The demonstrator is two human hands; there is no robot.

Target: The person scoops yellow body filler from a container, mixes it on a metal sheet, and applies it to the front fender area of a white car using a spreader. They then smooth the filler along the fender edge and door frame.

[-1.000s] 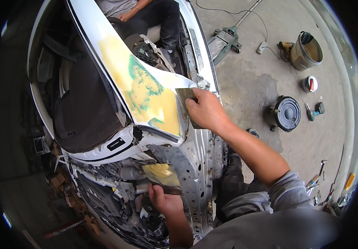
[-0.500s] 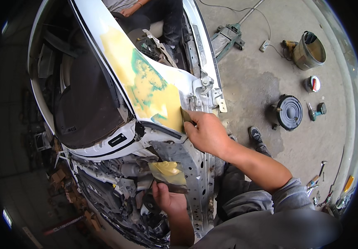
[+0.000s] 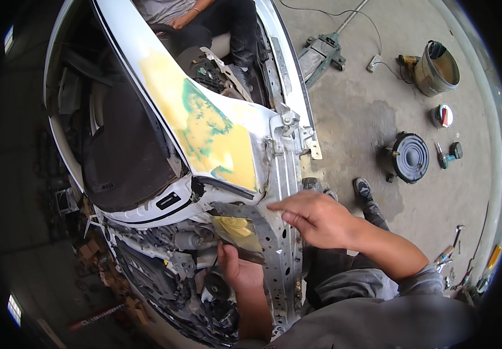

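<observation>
My left hand grips a flat putty board by its lower edge, thumb on top. A mound of yellow body filler lies on it. To the right, my right hand is off the car, fingers pinched and pointing left; the putty spreader seen in it just before is hardly visible now, turned edge-on or hidden by the fingers. Ahead of both hands, the white car's pillar panel carries a broad coat of yellow filler with green patches showing through.
Below the board lies the open engine bay. A person sits inside the car. On the floor to the right are a green floor jack, a bucket, a tin, a round black stool and a cordless drill.
My right hand has drawn back from the panel's lower right edge, toward me and rightward. The board in my left hand has risen slightly. The filler near the lower edge looks smoother.
</observation>
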